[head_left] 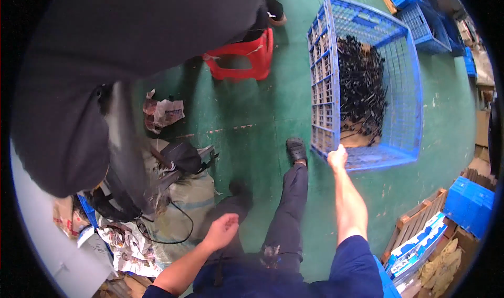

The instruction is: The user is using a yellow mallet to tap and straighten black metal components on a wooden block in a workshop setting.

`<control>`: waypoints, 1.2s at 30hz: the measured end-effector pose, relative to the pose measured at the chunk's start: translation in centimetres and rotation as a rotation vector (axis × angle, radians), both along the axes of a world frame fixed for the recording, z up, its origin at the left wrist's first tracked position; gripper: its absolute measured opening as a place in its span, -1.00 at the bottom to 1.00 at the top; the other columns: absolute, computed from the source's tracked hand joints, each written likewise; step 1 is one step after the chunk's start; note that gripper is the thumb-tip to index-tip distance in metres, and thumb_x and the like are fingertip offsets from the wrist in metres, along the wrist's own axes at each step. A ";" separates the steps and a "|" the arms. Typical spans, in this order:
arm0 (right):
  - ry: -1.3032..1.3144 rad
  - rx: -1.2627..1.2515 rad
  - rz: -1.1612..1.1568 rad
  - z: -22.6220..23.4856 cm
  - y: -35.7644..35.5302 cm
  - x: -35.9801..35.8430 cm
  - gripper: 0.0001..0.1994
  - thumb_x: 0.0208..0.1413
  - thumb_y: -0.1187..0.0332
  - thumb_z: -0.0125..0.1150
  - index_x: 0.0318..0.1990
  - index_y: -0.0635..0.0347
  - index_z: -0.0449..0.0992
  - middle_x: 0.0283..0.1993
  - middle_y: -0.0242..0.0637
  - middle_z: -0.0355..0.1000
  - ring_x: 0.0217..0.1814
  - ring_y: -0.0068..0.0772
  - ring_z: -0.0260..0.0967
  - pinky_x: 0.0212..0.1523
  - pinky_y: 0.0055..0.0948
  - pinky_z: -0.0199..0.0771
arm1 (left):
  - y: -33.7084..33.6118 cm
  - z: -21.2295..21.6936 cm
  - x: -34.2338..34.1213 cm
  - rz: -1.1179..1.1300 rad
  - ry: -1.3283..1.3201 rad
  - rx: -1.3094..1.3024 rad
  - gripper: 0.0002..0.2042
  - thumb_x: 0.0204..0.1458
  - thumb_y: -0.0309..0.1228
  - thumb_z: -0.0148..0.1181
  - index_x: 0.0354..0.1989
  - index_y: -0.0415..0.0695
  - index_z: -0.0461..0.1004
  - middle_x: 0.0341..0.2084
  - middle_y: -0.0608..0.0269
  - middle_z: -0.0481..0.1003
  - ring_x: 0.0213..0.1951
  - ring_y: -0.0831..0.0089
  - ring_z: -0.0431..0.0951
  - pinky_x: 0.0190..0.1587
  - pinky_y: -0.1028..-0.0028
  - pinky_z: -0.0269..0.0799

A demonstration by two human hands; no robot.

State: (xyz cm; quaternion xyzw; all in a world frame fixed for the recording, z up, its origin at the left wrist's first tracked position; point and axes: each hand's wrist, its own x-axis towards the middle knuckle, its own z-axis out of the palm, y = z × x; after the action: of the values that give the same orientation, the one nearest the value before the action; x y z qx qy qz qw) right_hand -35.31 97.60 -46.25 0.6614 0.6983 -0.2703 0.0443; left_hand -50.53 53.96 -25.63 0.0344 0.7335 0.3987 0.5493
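Blue crate (334, 82) on green floor (441, 124), black parts (362, 85) inside; clamping fingers of the right hand (337, 159) on the crate's near-left corner, holding the left hand (223, 231), fingers curled loosely together, left of it.

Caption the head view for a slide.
Right hand on the near corner of a blue crate of black parts; left hand apart, over the person's lap.

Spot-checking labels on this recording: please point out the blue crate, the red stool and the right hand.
Blue crate (388, 157): head view, on its near wall.
Red stool (261, 54): head view, on its side.
Right hand (337, 158): head view, middle of the hand.
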 end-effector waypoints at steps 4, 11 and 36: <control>0.030 -0.092 -0.093 -0.6 -9.7 -3.7 -0.78 -0.12 0.50 0.00 -0.25 0.27 0.44 -0.26 0.18 0.49 -0.13 0.24 0.45 -0.08 0.01 0.40 | -8.3 2.3 0.4 -0.067 -0.018 -0.035 -0.70 0.09 -0.45 0.16 -0.01 -0.26 0.42 -0.23 0.18 0.55 -0.23 0.50 0.55 -0.13 0.48 0.49; -0.006 -0.167 -0.014 2.1 -24.2 -11.7 -0.74 -0.05 0.40 0.10 -0.20 0.36 0.40 -0.19 0.25 0.47 -0.04 0.30 0.41 -0.01 -0.01 0.41 | -14.6 6.0 -1.8 0.126 0.068 -0.173 -0.69 0.09 -0.45 0.14 0.00 -0.27 0.41 -0.21 0.11 0.55 -0.17 0.43 0.55 -0.07 0.46 0.47; 0.204 -0.252 0.746 19.0 -15.9 -18.9 -0.75 -0.01 0.30 0.14 -0.21 0.20 0.59 -0.23 -0.04 0.55 -0.09 -0.24 0.53 -0.10 -0.33 0.50 | -13.0 27.1 -16.3 0.491 0.360 0.562 -0.61 0.00 -0.56 0.26 0.05 -0.22 0.40 -0.16 0.22 0.53 -0.10 0.50 0.51 0.00 0.47 0.43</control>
State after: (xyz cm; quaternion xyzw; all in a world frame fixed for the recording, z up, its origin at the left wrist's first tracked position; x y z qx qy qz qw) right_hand -54.21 81.71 -27.26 0.3217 0.8526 -0.3833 0.1504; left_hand -66.86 40.98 1.46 0.0764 0.6667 0.6903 0.2703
